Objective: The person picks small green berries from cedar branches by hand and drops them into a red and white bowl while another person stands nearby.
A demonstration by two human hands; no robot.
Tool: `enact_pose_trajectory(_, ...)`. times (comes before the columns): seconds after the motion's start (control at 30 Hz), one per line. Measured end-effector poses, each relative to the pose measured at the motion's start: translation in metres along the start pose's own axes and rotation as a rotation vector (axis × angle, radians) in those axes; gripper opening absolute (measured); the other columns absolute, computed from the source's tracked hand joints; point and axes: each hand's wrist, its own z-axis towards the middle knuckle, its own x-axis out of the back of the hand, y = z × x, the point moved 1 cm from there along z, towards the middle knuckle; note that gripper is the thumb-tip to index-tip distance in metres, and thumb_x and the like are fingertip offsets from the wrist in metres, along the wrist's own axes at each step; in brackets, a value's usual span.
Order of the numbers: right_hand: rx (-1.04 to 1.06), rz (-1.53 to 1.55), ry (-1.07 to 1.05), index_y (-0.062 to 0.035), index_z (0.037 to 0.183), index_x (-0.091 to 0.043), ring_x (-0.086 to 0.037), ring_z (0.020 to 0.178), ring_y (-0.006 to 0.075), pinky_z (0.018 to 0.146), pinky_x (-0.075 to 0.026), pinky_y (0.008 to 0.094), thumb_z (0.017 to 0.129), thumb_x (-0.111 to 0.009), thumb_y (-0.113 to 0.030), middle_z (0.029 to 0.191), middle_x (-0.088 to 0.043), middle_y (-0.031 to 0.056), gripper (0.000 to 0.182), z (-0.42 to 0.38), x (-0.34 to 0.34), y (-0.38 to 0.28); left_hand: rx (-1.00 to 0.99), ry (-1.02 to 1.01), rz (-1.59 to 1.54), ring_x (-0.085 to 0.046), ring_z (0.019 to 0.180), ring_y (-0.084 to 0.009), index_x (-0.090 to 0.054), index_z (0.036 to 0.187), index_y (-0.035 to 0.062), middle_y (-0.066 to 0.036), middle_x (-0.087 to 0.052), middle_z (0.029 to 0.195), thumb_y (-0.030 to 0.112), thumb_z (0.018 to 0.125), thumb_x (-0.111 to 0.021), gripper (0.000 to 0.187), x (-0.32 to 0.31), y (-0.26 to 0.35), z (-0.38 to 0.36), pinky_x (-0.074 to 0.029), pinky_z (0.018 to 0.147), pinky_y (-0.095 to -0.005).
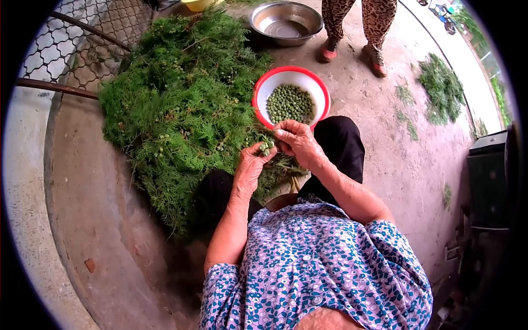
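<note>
Greenery (181, 104) is lying in one big heap at the left, with two smaller scatters (441, 88) far right. Left hand (250, 168) is pinching a sprig of green berries (266, 147), fingers curled tight around it; right hand (298, 142) is closing fingertips on the same sprig, just below the one red-rimmed bowl (263, 88) holding too many picked berries (290, 103) to count. Loose ones are likely dropping short onto the ground. One steel basin (286, 22) and one bystander's two feet (352, 55) are sitting beyond.
</note>
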Motion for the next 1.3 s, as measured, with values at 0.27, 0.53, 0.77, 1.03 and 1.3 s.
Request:
enact_pose_trajectory(0.27, 0.024, -0.032, 0.012, -0.0034, 0.085, -0.053, -0.036, 0.045, 0.0036, 0.04, -0.028, 0.0186, 0.088, -0.053, -0.012, 0.061, -0.044, -0.0042, 0.009, 0.002, 0.001, 0.01, -0.073, 0.064, -0.073, -0.051, 0.07, -0.0042, -0.066, 0.085, 0.0047, 0.004, -0.062, 0.078, 0.009, 0.075, -0.069, 0.011, -0.01, 0.01, -0.002, -0.039, 0.064, -0.02)
enact_pose_trajectory(0.53, -0.009, 0.113, 0.072, -0.0049, 0.086, -0.054, -0.043, 0.048, 0.0059, 0.043, -0.035, 0.0199, 0.087, -0.055, -0.015, 0.061, -0.048, -0.0025, 0.01, 0.0, -0.005, 0.013, -0.069, 0.078, -0.138, -0.056, 0.067, -0.0071, -0.066, 0.085, 0.004, 0.0, -0.064, 0.077, 0.006, 0.075, -0.068, 0.011, -0.003, 0.002, 0.002, -0.044, 0.062, -0.0205)
enact_pose_trajectory(0.77, -0.207, 0.464, -0.089, -0.0039, 0.088, -0.054, -0.05, 0.054, 0.0127, 0.049, -0.041, 0.0249, 0.085, -0.053, -0.013, 0.064, -0.052, 0.0008, 0.01, 0.006, 0.006, 0.015, -0.13, 0.034, -0.039, -0.058, 0.07, -0.0087, -0.065, 0.084, 0.0023, -0.002, -0.064, 0.076, 0.005, 0.075, -0.067, 0.01, 0.0, 0.004, 0.005, -0.046, 0.068, -0.0218)
enact_pose_trajectory(1.03, -0.251, 0.321, -0.305, -0.0046, 0.094, -0.056, -0.053, 0.058, 0.0084, 0.046, -0.04, 0.0201, 0.082, -0.062, -0.018, 0.072, -0.058, 0.0009, 0.019, 0.005, 0.011, 0.012, -0.117, -0.06, 0.058, -0.054, 0.071, -0.0062, -0.065, 0.085, 0.0039, 0.003, -0.062, 0.078, 0.006, 0.074, -0.068, 0.011, 0.009, 0.006, 0.005, -0.042, 0.069, -0.0218)
enact_pose_trajectory(1.3, -0.271, 0.255, -0.405, -0.0037, 0.091, -0.058, -0.048, 0.055, 0.0061, 0.045, -0.032, 0.0175, 0.082, -0.059, -0.01, 0.075, -0.058, 0.0005, 0.011, 0.007, 0.019, 0.014, -0.046, -0.034, 0.045, -0.055, 0.067, -0.007, -0.066, 0.087, 0.0043, 0.003, -0.062, 0.076, 0.005, 0.073, -0.069, 0.015, 0.009, 0.007, 0.002, -0.043, 0.066, -0.0219)
